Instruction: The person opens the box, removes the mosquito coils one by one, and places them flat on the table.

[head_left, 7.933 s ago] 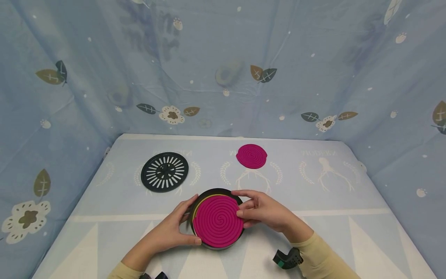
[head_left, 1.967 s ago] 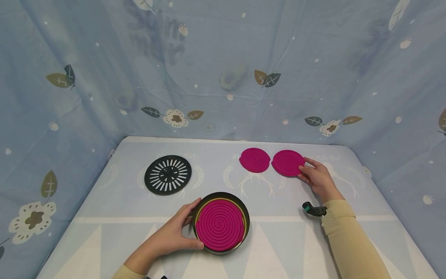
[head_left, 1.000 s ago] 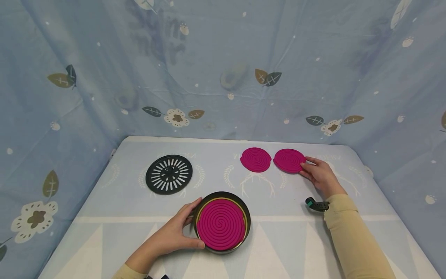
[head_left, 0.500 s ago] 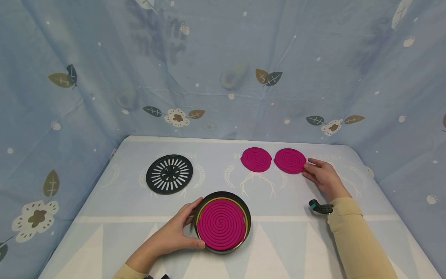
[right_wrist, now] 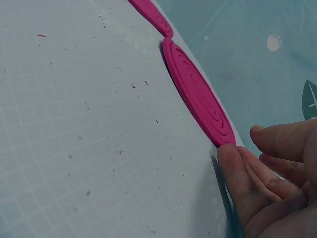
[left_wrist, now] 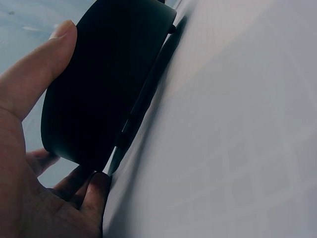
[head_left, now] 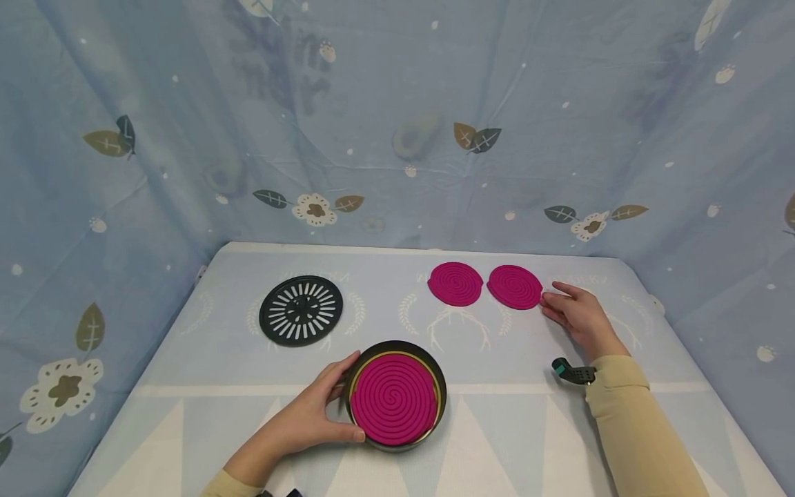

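My left hand (head_left: 310, 414) grips the near-left side of a round black tin (head_left: 438, 369), thumb at the front and fingers around the back. Inside the tin, within a yellowish ring, lies a pink spiral mosquito coil (head_left: 394, 399). In the left wrist view the tin's dark side wall (left_wrist: 106, 79) shows between thumb and fingers. At the back right, my right hand (head_left: 580, 317) is beside a second pink mosquito coil (head_left: 515, 287) lying flat. In the right wrist view the fingertips are right at that coil's edge, the index finger raised off it.
Another pink mosquito coil (head_left: 455, 284) lies just left of the one by my right hand. A black slotted round lid (head_left: 301, 310) rests at the back left. Small pink crumbs dot the tablecloth (right_wrist: 99, 109). A blue patterned curtain (head_left: 397, 138) hangs behind the table.
Earlier both hands were at the tin; since then my right hand set a coil beside the one at the back. In the last second it eased rightward off it. My left hand stays.
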`<action>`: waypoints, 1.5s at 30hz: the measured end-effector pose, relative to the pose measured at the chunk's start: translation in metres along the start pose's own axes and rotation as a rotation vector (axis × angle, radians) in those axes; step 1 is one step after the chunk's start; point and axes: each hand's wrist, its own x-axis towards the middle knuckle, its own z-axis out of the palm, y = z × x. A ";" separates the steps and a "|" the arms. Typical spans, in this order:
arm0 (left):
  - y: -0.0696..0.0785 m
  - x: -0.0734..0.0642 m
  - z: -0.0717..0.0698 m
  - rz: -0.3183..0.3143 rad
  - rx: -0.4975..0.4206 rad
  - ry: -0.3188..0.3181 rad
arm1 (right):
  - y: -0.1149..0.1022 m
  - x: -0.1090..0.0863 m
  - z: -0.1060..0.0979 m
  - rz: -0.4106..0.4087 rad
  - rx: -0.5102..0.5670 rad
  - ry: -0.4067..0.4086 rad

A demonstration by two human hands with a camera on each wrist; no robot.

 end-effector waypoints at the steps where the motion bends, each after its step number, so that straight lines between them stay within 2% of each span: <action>1: 0.000 0.000 0.000 0.002 -0.001 0.000 | 0.000 0.000 0.000 -0.003 0.005 -0.003; 18: 0.000 0.000 -0.001 -0.008 0.011 0.005 | -0.001 -0.002 -0.001 0.000 0.010 -0.003; 25: -0.002 0.001 0.000 -0.006 0.004 0.000 | -0.002 -0.009 -0.001 -0.010 0.017 -0.019; 34: -0.001 0.000 0.000 -0.030 0.020 0.010 | -0.013 -0.029 0.010 -0.154 -0.034 -0.136; 40: 0.000 -0.001 0.000 -0.047 0.011 0.008 | -0.018 -0.039 0.024 -0.190 -0.134 -0.147; 45: 0.000 -0.001 0.000 -0.043 0.006 0.007 | -0.022 -0.046 0.033 -0.222 -0.145 -0.165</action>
